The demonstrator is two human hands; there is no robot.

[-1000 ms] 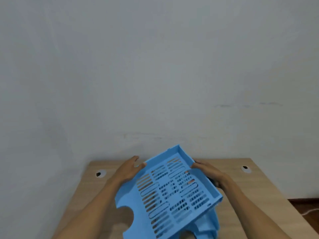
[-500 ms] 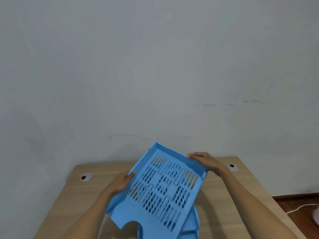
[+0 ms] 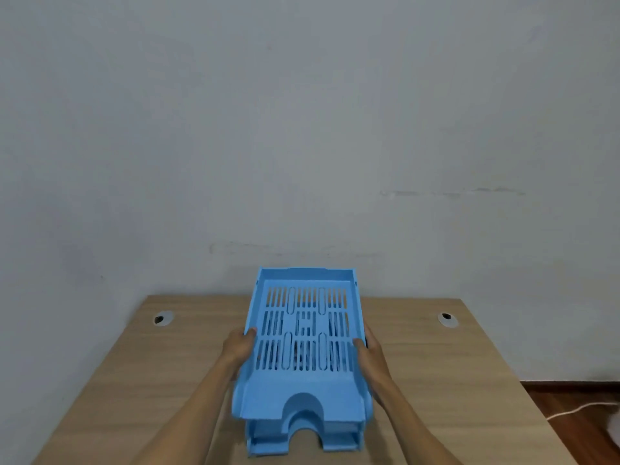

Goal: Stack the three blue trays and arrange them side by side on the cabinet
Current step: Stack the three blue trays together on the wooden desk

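Note:
A blue slotted tray (image 3: pixel 303 333) is held level over the middle of the wooden cabinet top (image 3: pixel 141 380). My left hand (image 3: pixel 239 347) grips its left wall and my right hand (image 3: pixel 369 354) grips its right wall. Directly beneath it sits a lower blue tray (image 3: pixel 303 446), squared up with the one I hold; only its front with the arched cut-out shows. Whether the top tray rests on the lower one or hovers just above it I cannot tell. A third tray cannot be made out separately.
The cabinet stands against a pale grey wall (image 3: pixel 302 129). Two round cable holes sit near the back corners, one left (image 3: pixel 162 319) and one right (image 3: pixel 447 318). Right of the cabinet is dark wooden floor with a white cable (image 3: pixel 577 409).
The held tray has turned from a slanted, tilted pose to square and level over the lower tray. Both hands slid to its side walls.

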